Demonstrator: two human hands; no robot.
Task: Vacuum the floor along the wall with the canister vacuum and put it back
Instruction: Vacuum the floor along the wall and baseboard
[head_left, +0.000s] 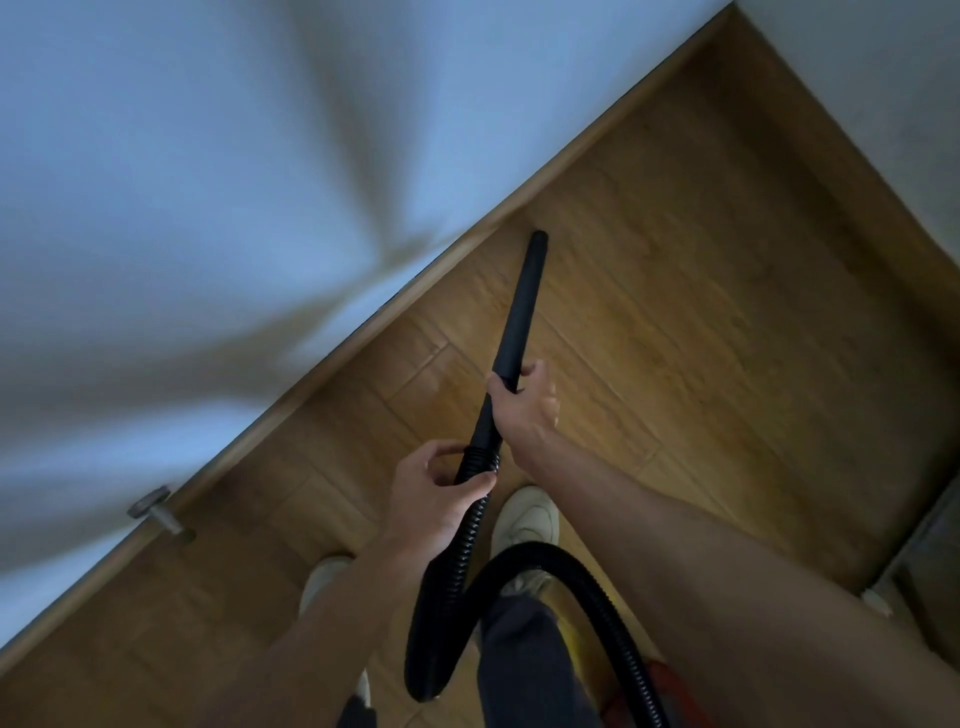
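Observation:
A black vacuum wand (522, 301) points down at the wooden floor (701, 291), its tip close to the wooden baseboard (363, 332) under the white wall (208, 182). My right hand (524, 400) grips the wand's lower end. My left hand (436, 493) holds the ribbed black hose (457, 571) just below the wand joint. The hose loops down past my legs and back up toward the bottom right. A red and yellow piece of the canister (670, 686) shows beneath my right forearm; the rest is hidden.
A metal door stop (156, 512) sticks out from the baseboard at the lower left. My two white shoes (527, 519) stand on the floor below the hands. A second white wall (883, 78) meets the first at the top-right corner. A grey threshold (924, 561) lies at right.

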